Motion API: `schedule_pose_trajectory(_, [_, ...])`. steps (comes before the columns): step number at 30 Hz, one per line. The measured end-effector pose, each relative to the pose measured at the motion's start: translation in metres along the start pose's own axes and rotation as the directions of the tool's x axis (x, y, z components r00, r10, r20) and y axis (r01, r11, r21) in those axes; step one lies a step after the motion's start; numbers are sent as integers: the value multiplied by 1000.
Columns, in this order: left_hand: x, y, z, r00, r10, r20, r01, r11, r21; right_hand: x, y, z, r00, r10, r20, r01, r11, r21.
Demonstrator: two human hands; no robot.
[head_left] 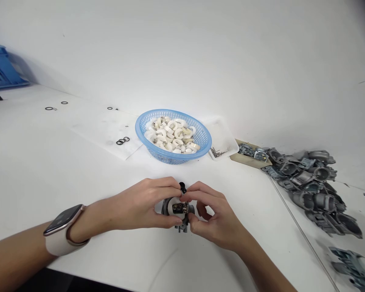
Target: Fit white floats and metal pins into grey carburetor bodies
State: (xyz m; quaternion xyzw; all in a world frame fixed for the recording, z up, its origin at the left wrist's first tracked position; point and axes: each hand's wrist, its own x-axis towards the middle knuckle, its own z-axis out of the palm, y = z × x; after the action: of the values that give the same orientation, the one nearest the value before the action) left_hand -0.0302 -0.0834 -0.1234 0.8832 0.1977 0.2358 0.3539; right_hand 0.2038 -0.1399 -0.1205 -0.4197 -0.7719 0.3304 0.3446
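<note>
Between my hands, on the white table, is a small grey metal carburetor (181, 228) with its bore facing up. A white plastic ring (171, 206) sits at the bore, and dark and brass parts show inside. My left hand (149, 202) closes around the carburetor's left side, thumb in front and fingers behind. From the right, my right hand (214, 215) is closed at its edge, with the index finger reaching over the top and the thumb at the near side. Fingers hide much of the far side, where a black round part (182, 186) pokes out.
Behind my hands stands a blue basket (173, 159) full of white plastic rings. A white tray (223, 136) with thin metal pins and a cardboard box (251, 160) adjoin it. Carburetor bodies (319, 190) pile up at right. Black O-rings (120, 142) and a blue crate (3, 67) lie leftward.
</note>
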Motion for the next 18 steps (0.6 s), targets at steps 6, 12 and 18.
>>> schedule_pose_trajectory(6, [1,0,2,1000,-11,-12,11,1000,11,2,1,0,1000,-14,-14,14,1000,5])
schedule_pose_trajectory(12, [1,-2,3,1000,-5,-21,6,999,36,3,-1,1,1000,-10,-13,10,1000,-2])
schedule_pose_trajectory(18, [-1,-1,3,999,-32,-10,32,996,79,3,-1,-2,1000,-17,5,17,999,-27])
